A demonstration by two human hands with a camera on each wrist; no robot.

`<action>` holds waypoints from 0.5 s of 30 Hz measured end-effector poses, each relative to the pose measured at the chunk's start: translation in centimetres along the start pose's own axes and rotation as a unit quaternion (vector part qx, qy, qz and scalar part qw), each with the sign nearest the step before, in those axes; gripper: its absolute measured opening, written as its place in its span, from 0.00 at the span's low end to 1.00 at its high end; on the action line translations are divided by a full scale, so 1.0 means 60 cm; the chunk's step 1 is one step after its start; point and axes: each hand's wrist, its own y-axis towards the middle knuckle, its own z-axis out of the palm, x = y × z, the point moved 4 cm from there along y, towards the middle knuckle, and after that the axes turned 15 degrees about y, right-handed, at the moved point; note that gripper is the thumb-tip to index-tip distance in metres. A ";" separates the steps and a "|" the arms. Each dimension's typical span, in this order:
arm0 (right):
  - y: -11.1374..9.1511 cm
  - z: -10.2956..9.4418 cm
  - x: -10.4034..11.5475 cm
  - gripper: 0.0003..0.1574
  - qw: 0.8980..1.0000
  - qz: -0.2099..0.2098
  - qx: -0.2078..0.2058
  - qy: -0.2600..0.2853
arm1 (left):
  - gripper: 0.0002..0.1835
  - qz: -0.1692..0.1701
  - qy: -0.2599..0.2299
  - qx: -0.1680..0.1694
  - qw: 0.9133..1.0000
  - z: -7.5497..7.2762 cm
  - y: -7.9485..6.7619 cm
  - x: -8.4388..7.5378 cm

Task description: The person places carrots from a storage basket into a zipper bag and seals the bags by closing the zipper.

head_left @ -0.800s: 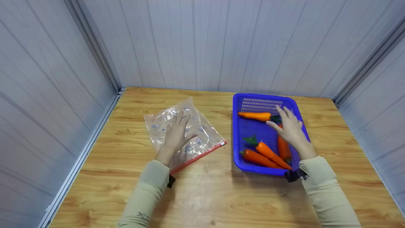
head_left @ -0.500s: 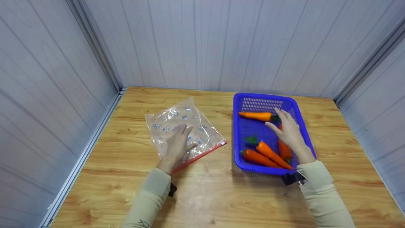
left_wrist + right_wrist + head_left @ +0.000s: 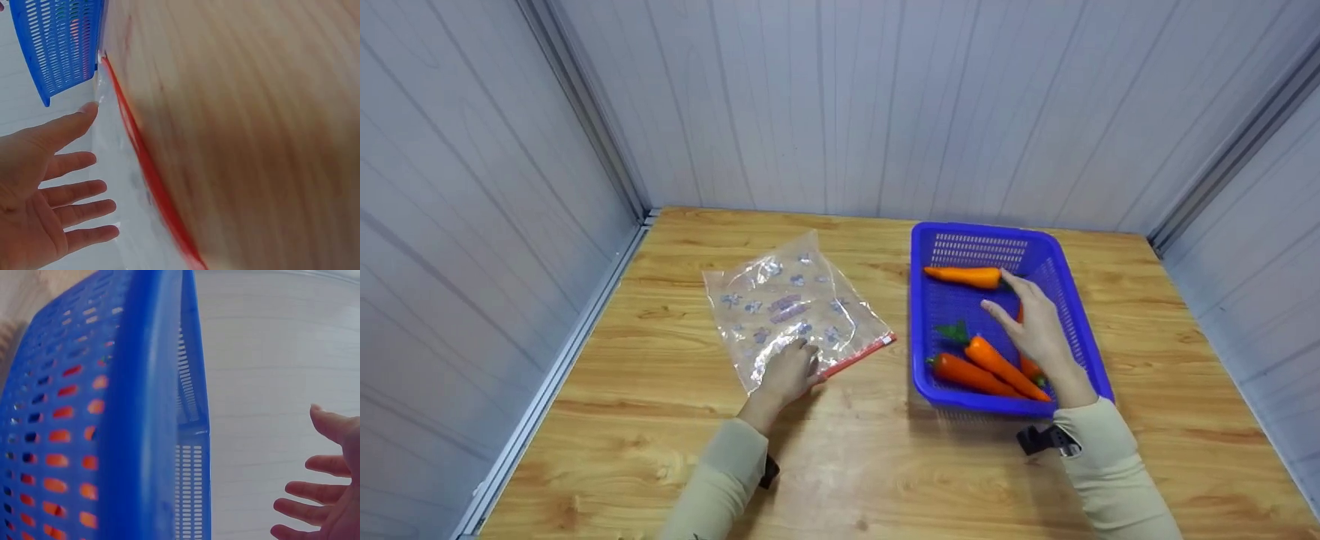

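A clear zip bag (image 3: 765, 300) with printed figures lies flat on the table, its red zip strip (image 3: 856, 358) angled toward the front. My left hand (image 3: 789, 373) hovers over the strip's left part, fingers extended in the left wrist view and holding nothing. Above the right side of a blue plastic basket (image 3: 918, 322) is my right hand (image 3: 1039, 326), fingers spread and nothing in them. In the basket, an orange carrot (image 3: 964, 277) lies at the back and another carrot (image 3: 997, 364) at the front. Beside them are two red-orange vegetables (image 3: 971, 375) with short green stems, one partly hidden by my right hand.
The wooden table (image 3: 870, 465) is enclosed by white panel walls (image 3: 855, 105) at the back and sides. A metal rail (image 3: 562, 352) runs along the left edge. The basket's raised perforated wall (image 3: 191, 495) stands near my right wrist.
My left hand has drawn back toward the front, from over the bag's middle to its red strip. The right hand has shifted slightly forward and left over the basket. The bag and vegetables stay put.
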 end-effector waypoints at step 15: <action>-0.034 0.038 0.024 0.32 0.995 -0.041 -0.030 0.082 | 0.10 -0.018 0.058 -0.002 0.998 0.016 -0.015 -0.011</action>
